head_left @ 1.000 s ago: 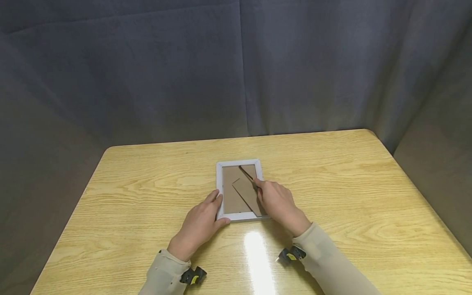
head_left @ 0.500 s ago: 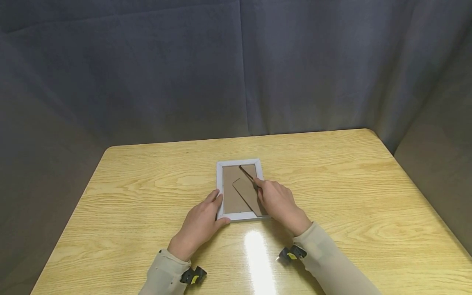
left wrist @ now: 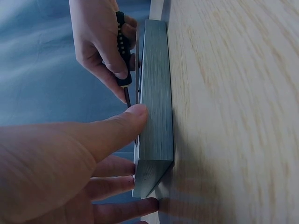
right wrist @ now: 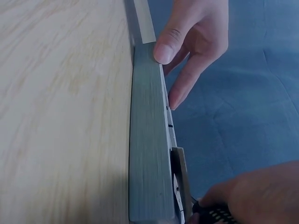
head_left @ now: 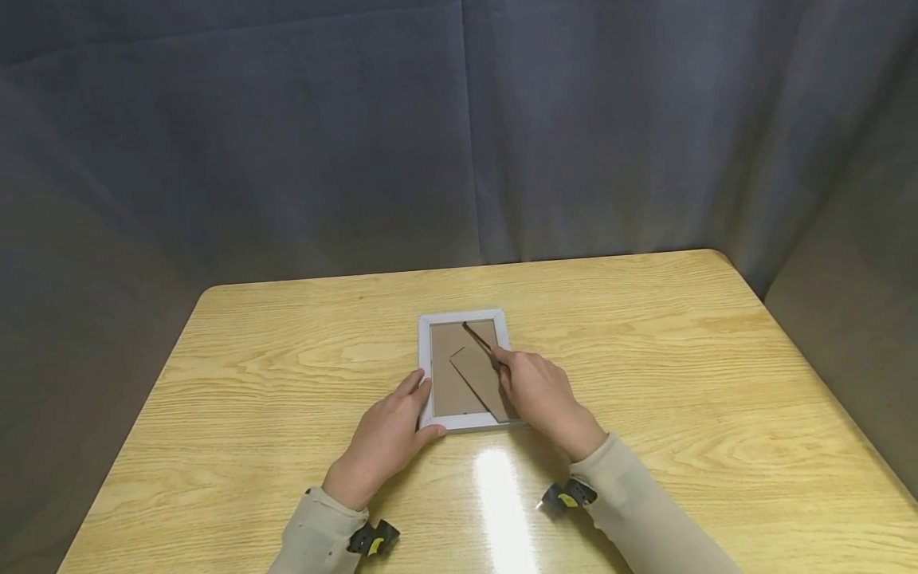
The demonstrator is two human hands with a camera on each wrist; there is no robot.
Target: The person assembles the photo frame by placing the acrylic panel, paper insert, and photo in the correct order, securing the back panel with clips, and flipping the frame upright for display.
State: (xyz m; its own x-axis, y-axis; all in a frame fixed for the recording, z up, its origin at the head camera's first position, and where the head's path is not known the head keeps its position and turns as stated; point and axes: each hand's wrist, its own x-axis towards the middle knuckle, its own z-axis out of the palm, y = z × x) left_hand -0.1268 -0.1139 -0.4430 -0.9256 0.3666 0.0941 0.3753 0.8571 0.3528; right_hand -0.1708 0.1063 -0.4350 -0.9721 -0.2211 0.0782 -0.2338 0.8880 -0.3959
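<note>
A picture frame (head_left: 426, 343) with a pale grey border lies face down on the table, its brown backing board (head_left: 446, 391) showing. Across the board slants a brown easel-back stand (head_left: 482, 373), which juts over the near right border. My left hand (head_left: 387, 437) holds the frame's near left corner, thumb on the near edge and fingers along the left side. My right hand (head_left: 543, 396) grips a screwdriver (left wrist: 123, 49) by its dark dotted handle. Its thin shaft points to the far left, the tip over the board near the far border. The right hand hides the frame's right side.
The wood-grain table (head_left: 287, 351) extends around the frame on all sides. Dark grey curtains (head_left: 344, 151) hang behind it and at both sides. Each sleeved wrist carries a small black camera (head_left: 566, 496).
Both hands, the screwdriver and the frame keep the same place and pose. Only a very slight shift of the whole head view shows.
</note>
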